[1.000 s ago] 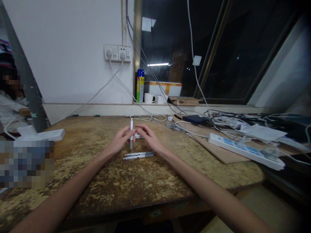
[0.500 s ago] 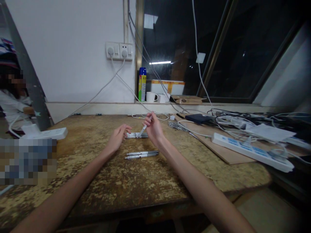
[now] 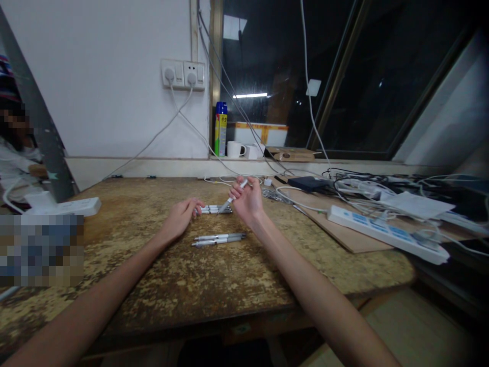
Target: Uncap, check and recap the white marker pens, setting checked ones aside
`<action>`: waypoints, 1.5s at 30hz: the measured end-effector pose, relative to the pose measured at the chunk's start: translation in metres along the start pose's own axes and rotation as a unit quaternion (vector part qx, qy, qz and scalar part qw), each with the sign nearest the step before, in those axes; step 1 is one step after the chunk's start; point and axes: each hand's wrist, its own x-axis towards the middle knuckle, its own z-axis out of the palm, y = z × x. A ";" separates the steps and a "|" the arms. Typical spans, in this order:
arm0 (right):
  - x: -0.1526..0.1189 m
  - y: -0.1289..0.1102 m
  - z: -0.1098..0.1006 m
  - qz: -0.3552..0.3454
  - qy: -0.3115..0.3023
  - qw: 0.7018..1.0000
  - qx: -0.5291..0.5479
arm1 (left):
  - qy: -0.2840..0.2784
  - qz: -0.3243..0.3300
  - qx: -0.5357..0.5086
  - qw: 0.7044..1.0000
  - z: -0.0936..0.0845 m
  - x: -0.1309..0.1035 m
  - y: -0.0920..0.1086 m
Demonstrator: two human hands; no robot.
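Right hand [image 3: 247, 203], fingers pinching slim white-grey pen [image 3: 233, 197], lifted since upright two-handed hold; left hand [image 3: 179, 218], fingers loosely curled, now touching pens mid-frame [image 3: 213, 209].

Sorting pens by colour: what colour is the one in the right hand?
White pen, with a grey tip; head view.

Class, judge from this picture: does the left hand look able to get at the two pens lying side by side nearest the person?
Probably yes. The left hand rests on the table just beyond the two pens, with bare tabletop between them. The right hand holds another pen above, clear of that path.
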 end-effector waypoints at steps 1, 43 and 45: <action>0.000 -0.001 0.000 -0.003 0.005 1.000 0.002 | -0.003 0.002 0.002 1.000 0.000 0.000 0.001; -0.003 -0.006 0.004 -0.014 -0.046 0.999 0.003 | -0.007 0.031 -0.061 0.998 0.002 -0.003 0.015; 0.000 -0.001 0.003 -0.025 -0.064 0.996 -0.052 | -0.004 0.035 -0.093 0.995 0.001 -0.003 0.020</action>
